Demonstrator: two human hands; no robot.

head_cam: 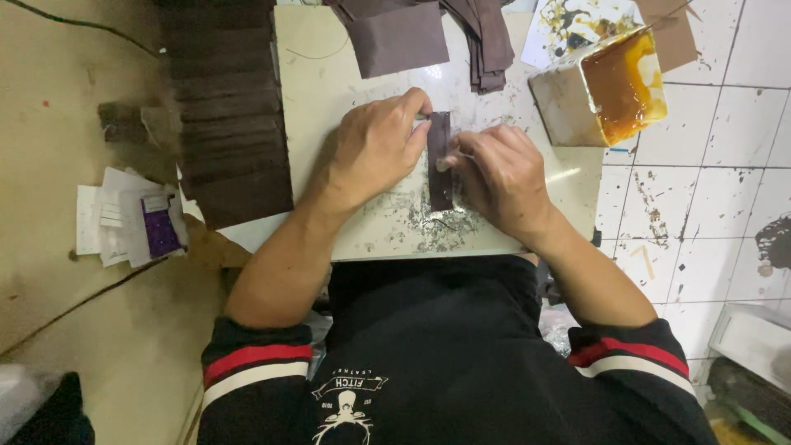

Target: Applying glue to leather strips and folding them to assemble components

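Observation:
A narrow dark brown leather strip [440,161] lies upright on a pale work board [329,91]. My left hand [377,147] presses on the strip's upper left edge with fingertips. My right hand [499,176] rests on the strip's right side, thumb and fingers pinched at its edge around a small thin tool whose shape I cannot make out. Grey smears of dried glue [437,227] cover the board just below the strip.
A fanned row of dark brown leather pieces [227,115] overlaps the board's left edge. More brown pieces [412,33] lie at the top. An open square tin of amber glue [610,82] stands at upper right. Papers [128,218] lie on the left; tiled floor on the right.

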